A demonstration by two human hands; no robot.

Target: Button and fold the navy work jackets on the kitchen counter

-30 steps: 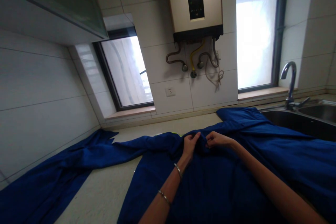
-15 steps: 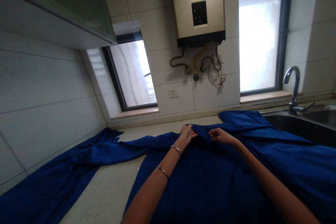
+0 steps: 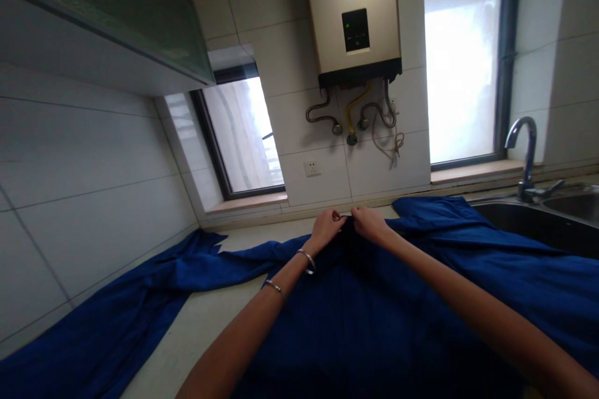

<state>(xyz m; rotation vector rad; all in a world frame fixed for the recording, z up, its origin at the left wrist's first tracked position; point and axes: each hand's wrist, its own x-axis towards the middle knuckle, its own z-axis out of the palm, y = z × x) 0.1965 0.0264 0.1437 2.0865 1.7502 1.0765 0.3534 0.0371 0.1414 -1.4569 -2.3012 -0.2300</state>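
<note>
Dim interior, blown-out daylight from window [image 3: 461, 56] beyond right hand [image 3: 368, 222], wide-angle bowing at edges, slight softness.

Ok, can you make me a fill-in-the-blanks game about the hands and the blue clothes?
1. The left hand and right hand pinch the far edge of a ____ garment.
2. Two bracelets sit on the ____ arm.
3. The garment lies spread on the countertop, and its right side reaches the ____ with the faucet.
4. On the wall above the hands hangs a water ____.

Missing words: blue; left; sink; heater
</note>
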